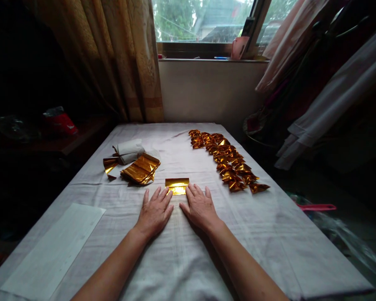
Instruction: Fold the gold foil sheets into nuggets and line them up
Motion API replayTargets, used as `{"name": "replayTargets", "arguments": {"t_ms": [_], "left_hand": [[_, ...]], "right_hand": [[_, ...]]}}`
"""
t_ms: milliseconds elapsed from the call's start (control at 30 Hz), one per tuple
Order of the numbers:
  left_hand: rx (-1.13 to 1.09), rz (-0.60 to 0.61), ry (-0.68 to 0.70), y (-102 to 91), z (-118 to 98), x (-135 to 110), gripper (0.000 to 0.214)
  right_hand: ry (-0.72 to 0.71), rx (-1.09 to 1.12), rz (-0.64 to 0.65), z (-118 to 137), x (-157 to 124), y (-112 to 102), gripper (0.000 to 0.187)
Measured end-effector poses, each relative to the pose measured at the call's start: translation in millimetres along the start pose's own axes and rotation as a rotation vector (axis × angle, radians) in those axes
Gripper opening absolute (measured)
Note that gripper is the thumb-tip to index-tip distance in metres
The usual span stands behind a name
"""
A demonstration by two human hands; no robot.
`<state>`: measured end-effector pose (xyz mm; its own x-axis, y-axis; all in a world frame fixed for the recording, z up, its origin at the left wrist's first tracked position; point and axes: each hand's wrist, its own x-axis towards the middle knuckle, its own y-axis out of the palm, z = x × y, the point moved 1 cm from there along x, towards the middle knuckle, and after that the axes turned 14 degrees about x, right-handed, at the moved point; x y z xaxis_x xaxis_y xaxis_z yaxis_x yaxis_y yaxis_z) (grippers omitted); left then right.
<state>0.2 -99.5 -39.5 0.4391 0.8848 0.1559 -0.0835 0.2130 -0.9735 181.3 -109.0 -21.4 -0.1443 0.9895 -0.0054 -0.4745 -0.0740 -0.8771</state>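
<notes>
Lying flat with fingers slightly spread, the left hand (155, 211) and right hand (202, 205) touch the near corners of a creased gold foil sheet (177, 182) on the white cloth (181, 251). Pale marking on the red packet (62, 121) at left is too blurred to read.

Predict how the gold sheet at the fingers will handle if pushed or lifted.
The gold sheet looks thin, so it is probably light and easily shifted. Its glossy shine suggests a slippery surface. The line across it looks like a fold, so it may flex there.
</notes>
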Motion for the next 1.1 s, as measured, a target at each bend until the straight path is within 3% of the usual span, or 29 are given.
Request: {"name": "replayTargets", "arguments": {"t_ms": [100,267,500,700,867,1100], "left_hand": [[0.022,-0.016,0.003,-0.3,-1,0,0.045],[0.021,-0.049,0.02,5.4,3,4,0.046],[-0.02,-0.112,0.035,4.6,10,28,0.043],[-0.077,-0.182,0.047,7.0,10,55,0.033],[-0.148,-0.22,0.067,15.6,17,64,0.033],[-0.233,-0.196,0.054,15.6,25,67,0.026]], "right_hand": [[0.01,-0.03,-0.03,10,4,-2,0.054],[-0.211,0.061,0.036,12,7,13,0.049],[-0.108,0.036,0.046,-13,30,8,0.055],[-0.119,0.023,0.039,-17,52,1,0.053],[-0.257,0.08,0.062,-12,52,8,0.05],[-0.215,0.091,-0.067,-24,49,5,0.043]]}}
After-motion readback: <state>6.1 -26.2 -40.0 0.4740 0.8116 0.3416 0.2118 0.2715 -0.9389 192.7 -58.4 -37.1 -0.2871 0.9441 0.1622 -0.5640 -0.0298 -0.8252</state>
